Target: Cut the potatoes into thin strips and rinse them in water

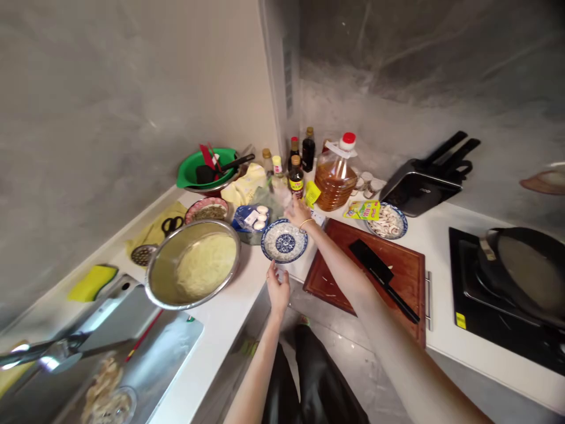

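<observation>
A blue-and-white patterned plate (285, 241) lies on the counter between my hands. My left hand (278, 286) is just below its near rim, fingers apart and holding nothing. My right hand (298, 213) reaches past the plate's far right edge, near a dark sauce bottle (296, 184) with a yellow label and a clear plastic bag (281, 194). Its fingers are spread, and I see nothing held in them. Left of the plate is a blue tray of white eggs or mushrooms (259, 218), too small to tell which.
A steel bowl of pale dough or batter (207, 265) stands left, beside the sink (165, 347). On the right, a black cleaver (375, 265) lies on a brown cutting board (339, 235). Beyond are an oil jug (334, 182), a plate of sliced mushrooms (391, 222) and a stove (477, 294).
</observation>
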`<state>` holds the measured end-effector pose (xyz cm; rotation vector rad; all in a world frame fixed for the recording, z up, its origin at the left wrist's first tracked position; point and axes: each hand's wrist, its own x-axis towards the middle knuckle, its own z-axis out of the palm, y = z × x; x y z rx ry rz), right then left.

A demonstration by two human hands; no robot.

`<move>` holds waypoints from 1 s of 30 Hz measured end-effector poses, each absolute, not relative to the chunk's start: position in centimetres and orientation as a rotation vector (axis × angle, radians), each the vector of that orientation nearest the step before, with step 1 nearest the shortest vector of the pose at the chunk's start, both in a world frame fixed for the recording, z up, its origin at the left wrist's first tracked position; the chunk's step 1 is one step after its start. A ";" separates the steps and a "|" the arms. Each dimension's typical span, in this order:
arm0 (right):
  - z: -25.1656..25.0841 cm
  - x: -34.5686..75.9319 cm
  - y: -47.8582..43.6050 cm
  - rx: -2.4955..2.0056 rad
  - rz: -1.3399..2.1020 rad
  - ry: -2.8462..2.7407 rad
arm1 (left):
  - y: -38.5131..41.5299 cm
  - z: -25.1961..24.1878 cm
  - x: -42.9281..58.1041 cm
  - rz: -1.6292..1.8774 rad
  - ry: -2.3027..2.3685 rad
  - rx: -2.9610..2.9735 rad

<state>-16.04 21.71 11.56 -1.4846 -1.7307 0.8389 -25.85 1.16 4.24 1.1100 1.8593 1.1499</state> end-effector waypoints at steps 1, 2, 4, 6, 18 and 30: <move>11.8 -15.3 20.4 -1.625 0.785 -1.833 | 0.9 4.4 -25.3 1.146 1.853 1.157; 11.9 -14.0 18.4 -1.668 0.766 -1.857 | 0.6 4.5 -24.6 1.124 1.833 1.214; 11.6 -9.7 13.1 -1.776 0.710 -1.829 | 0.2 4.5 -23.3 1.004 1.778 1.330; 10.6 -3.7 7.0 -2.096 0.589 -1.652 | -0.1 4.3 -22.2 0.812 1.752 1.429; 5.4 12.4 -6.3 -2.847 0.414 -1.549 | -0.5 0.9 -21.9 0.510 1.878 1.091; 0.6 24.9 -10.6 -2.828 0.183 -1.214 | -3.0 -0.3 -22.0 0.804 1.375 0.438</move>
